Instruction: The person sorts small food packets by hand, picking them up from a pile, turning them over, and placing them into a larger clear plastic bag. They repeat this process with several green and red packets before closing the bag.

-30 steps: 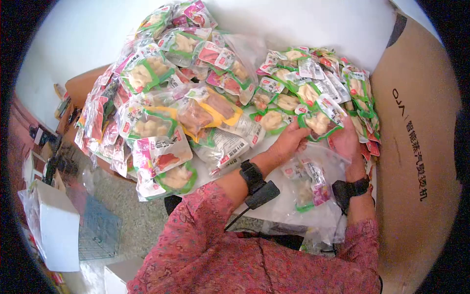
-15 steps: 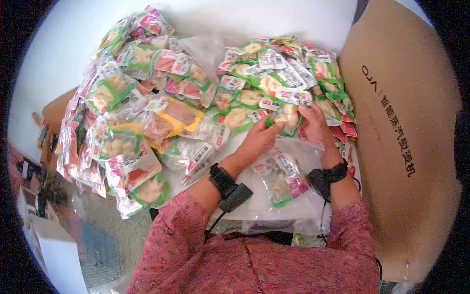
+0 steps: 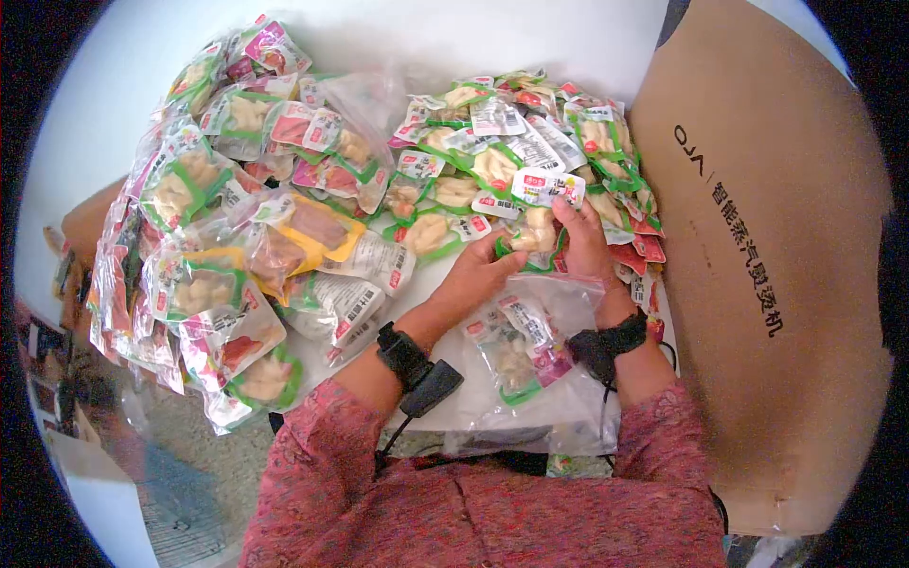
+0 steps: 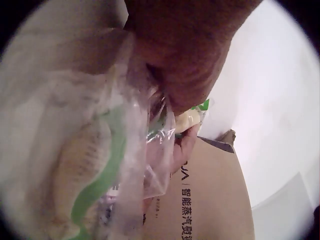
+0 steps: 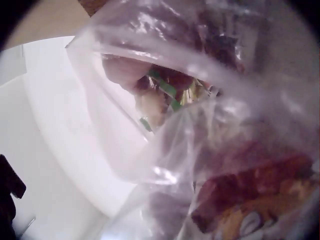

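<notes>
Both hands hold a small sealed food pack (image 3: 537, 234) with a green border and pale pieces inside. The left hand (image 3: 481, 273) pinches its lower left side, thumb on top. On the other side, the right hand (image 3: 589, 248) grips the pack's right edge with the thumb up along it. Just below the hands lies a clear plastic bag (image 3: 587, 398) with several packs (image 3: 521, 346) inside, its mouth toward the hands. In the left wrist view the bag's film (image 4: 135, 145) covers much of the hands; the right wrist view is likewise partly veiled by it.
A heap of loose packs (image 3: 492, 166) stands right beyond the hands. Filled clear bags of packs (image 3: 204, 289) pile up on the left. A tall brown carton (image 3: 757, 284) walls off the right side, and a white surface (image 3: 426, 327) lies under the forearms.
The head view has turned, so the whole scene sits further left in it. The hands keep hold of the same pack, which has tilted slightly between them.
</notes>
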A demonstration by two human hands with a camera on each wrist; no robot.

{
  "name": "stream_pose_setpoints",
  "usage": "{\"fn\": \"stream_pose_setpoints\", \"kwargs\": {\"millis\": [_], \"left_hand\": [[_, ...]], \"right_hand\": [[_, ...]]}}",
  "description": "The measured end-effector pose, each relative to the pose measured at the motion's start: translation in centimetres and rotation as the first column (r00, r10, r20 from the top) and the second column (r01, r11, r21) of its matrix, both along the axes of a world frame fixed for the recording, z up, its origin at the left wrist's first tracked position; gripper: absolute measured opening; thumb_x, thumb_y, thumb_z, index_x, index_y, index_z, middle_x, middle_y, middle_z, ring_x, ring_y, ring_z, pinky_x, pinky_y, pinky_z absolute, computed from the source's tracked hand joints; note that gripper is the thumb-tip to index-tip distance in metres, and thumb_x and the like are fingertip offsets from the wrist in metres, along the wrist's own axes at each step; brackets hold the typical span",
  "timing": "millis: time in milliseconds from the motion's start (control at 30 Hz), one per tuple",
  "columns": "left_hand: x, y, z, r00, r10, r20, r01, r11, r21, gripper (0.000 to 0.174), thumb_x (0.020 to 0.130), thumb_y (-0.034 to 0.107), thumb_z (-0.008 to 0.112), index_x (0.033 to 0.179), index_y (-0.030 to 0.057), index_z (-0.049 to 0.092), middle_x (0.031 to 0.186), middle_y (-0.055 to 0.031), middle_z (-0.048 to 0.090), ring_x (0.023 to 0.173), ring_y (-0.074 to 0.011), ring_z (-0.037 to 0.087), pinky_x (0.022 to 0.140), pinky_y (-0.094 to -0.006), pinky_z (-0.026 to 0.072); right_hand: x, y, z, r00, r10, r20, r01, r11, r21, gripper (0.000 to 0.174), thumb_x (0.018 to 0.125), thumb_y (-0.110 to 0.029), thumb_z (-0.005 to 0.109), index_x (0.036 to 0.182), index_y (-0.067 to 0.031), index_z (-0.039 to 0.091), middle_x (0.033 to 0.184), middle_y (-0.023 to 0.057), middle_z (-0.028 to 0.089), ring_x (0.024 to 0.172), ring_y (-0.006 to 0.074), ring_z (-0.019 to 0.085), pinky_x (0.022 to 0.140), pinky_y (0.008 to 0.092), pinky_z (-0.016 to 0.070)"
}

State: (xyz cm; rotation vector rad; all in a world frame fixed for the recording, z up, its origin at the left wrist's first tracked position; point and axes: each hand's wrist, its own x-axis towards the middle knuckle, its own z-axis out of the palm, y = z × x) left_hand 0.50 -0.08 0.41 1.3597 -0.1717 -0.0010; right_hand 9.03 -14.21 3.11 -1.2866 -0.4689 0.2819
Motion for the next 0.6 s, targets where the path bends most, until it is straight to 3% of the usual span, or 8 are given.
{"fn": "stream_pose_setpoints", "kwargs": {"millis": [133,200,233,300,500,600], "left_hand": [[-0.1,-0.2,-0.1,1.000,0.015,-0.011,-0.015,0.998,0.064,0.034,0.083,0.023,0.055,0.112,0.0059,0.049,0.088,0.0027,0.054,0.070,-0.0050,0.047,0.060,-0.0196,0.0389],[0.0,-0.2,-0.4,1.000,-0.002,0.008,0.002,0.997,-0.073,0.026,0.083,0.013,0.052,0.108,0.0045,0.051,0.093,0.0019,0.055,0.081,-0.0063,0.049,0.073,-0.0235,0.0419],[0.1,-0.2,-0.4,1.000,-0.002,0.007,0.002,0.997,-0.075,0.026,0.083,0.013,0.052,0.108,0.0045,0.051,0.093,0.0019,0.055,0.081,-0.0063,0.049,0.073,-0.0235,0.0419],[0.0,0.1,-0.5,1.000,0.015,0.026,-0.016,0.999,0.034,0.029,0.083,0.023,0.055,0.107,0.0071,0.051,0.079,0.0052,0.054,0.062,-0.0038,0.044,0.054,-0.0188,0.0365],[-0.1,0.1,-0.1,0.999,0.016,0.031,-0.016,1.000,0.006,0.028,0.082,0.025,0.057,0.104,0.0081,0.052,0.072,0.0056,0.051,0.055,-0.0030,0.039,0.048,-0.0178,0.0323],[-0.7,0.0,0.9,0.997,0.074,0.026,-0.074,0.997,0.037,0.032,0.080,0.025,0.059,0.105,0.0074,0.048,0.073,0.0038,0.052,0.058,-0.0032,0.043,0.049,-0.0186,0.0352]], "right_hand": [[-0.5,0.2,0.4,0.999,-0.011,0.033,0.010,0.999,0.032,0.032,0.085,-0.026,0.051,0.106,-0.0023,0.049,0.097,0.0049,0.055,0.086,0.0133,0.053,0.077,0.0279,0.0429],[-0.6,0.3,0.4,0.999,-0.019,0.047,0.018,1.000,0.021,0.032,0.085,-0.026,0.050,0.106,-0.0022,0.049,0.098,0.0049,0.055,0.086,0.0133,0.052,0.077,0.0279,0.0427],[-0.6,0.3,0.4,0.998,-0.017,0.059,0.016,1.000,0.023,0.032,0.085,-0.026,0.050,0.106,-0.0021,0.049,0.098,0.0050,0.055,0.086,0.0135,0.052,0.077,0.0278,0.0427],[-0.5,0.3,0.3,0.997,-0.014,0.071,0.013,1.000,0.022,0.033,0.085,-0.027,0.050,0.106,-0.0021,0.049,0.097,0.0050,0.055,0.086,0.0137,0.053,0.077,0.0278,0.0428],[-0.7,0.4,0.3,1.000,-0.004,-0.002,0.004,0.998,0.058,0.032,0.084,-0.026,0.051,0.106,-0.0023,0.049,0.097,0.0049,0.055,0.086,0.0131,0.053,0.076,0.0275,0.0434],[-0.7,0.2,0.5,1.000,-0.028,0.006,0.028,0.999,0.047,0.032,0.084,-0.026,0.052,0.105,-0.0021,0.050,0.096,0.0045,0.056,0.086,0.0124,0.053,0.075,0.0272,0.0435]]}}
